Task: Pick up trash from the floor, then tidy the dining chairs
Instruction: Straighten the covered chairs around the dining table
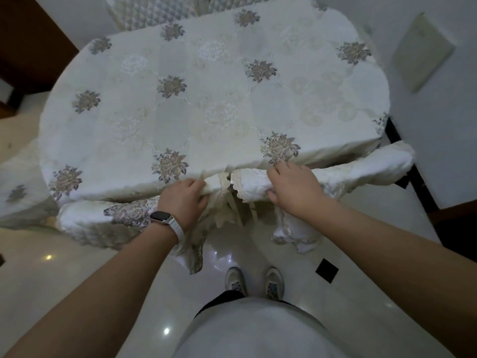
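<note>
Two dining chairs in white quilted covers stand side by side against the near edge of the table (211, 99), which wears a white cloth with grey flower motifs. My left hand (182, 200), a watch on its wrist, grips the top of the left chair's back (103, 220). My right hand (294, 188) grips the top of the right chair's back (361, 171), beside its lace-trimmed edge. Cream ties hang between the two backs. No trash shows on the floor.
Another covered chair (18, 195) stands at the table's left end and one (152, 11) at the far side. Glossy white floor tiles (77, 275) with black insets lie around my feet. A white wall with a panel (423, 50) runs close on the right.
</note>
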A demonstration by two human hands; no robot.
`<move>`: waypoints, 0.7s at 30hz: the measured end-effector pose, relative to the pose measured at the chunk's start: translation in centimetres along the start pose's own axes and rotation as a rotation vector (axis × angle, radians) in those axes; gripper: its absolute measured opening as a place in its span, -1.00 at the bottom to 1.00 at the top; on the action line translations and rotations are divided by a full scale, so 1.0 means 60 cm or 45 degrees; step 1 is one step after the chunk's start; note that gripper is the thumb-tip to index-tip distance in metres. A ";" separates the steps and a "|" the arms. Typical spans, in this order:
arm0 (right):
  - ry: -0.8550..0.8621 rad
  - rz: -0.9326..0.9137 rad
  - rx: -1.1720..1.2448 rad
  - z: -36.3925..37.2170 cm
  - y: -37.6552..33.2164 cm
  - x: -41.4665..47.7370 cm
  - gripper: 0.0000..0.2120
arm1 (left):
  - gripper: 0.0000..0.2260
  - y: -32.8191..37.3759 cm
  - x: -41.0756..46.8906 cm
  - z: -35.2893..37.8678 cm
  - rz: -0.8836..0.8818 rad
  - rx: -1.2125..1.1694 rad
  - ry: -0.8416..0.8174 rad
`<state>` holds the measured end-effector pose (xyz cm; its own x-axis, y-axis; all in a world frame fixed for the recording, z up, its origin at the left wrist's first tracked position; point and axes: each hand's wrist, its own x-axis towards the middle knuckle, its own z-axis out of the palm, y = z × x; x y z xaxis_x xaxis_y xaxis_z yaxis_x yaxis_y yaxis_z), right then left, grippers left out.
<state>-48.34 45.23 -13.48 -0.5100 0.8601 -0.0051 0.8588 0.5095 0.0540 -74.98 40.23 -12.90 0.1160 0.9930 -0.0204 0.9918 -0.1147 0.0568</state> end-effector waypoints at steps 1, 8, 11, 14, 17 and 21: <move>0.003 0.000 0.003 0.000 0.002 0.001 -0.63 | -0.79 -0.001 0.001 0.000 0.016 0.005 0.006; 0.058 -0.020 0.027 0.000 0.006 0.004 -0.66 | -0.84 -0.007 -0.002 0.003 0.011 0.027 0.014; 0.070 -0.018 0.037 0.003 0.006 0.005 -0.69 | -0.81 -0.005 -0.007 0.003 -0.012 0.048 0.007; 0.075 -0.021 0.057 0.004 0.006 0.005 -0.69 | -0.81 -0.007 -0.008 0.003 0.008 0.061 0.018; 0.084 -0.023 0.083 0.005 0.007 0.005 -0.69 | -0.82 -0.010 -0.008 0.005 0.024 0.060 0.026; 0.076 -0.026 0.088 0.005 0.007 0.005 -0.69 | -0.82 -0.015 -0.009 0.008 0.028 0.045 0.033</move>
<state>-48.11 45.73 -13.78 -0.5276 0.8478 0.0538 0.8485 0.5289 -0.0145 -75.90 39.78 -13.45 0.1371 0.9905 0.0064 0.9903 -0.1372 0.0218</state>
